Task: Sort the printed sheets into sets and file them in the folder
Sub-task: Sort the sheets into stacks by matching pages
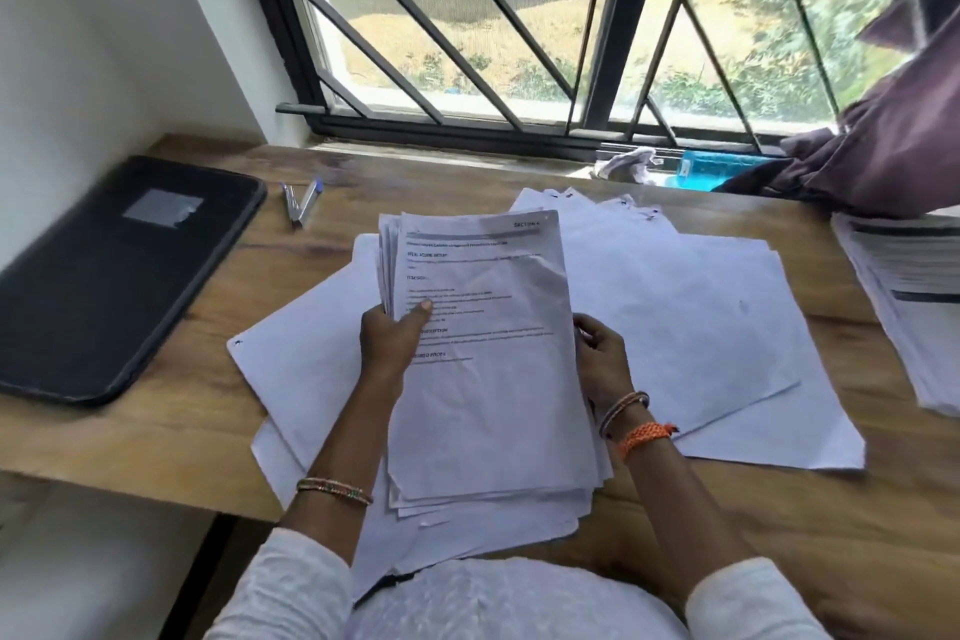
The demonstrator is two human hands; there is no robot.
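A thick stack of printed sheets (488, 379) is held upright and slightly tilted in front of me, its top page showing headings and lines of text. My left hand (389, 338) grips the stack's left edge with the thumb on the top page. My right hand (602, 359) holds the right edge from behind. Under the stack, several blank-side-up sheets (691, 312) lie fanned over the wooden table (171, 405). A closed black folder (109, 276) lies flat at the table's left.
Two pens (300, 200) lie beside the folder's far corner. Another pile of printed sheets (909, 296) sits at the right edge. A purple cloth (893, 146) hangs over the window sill, with a blue object (717, 169) and a crumpled rag (626, 164).
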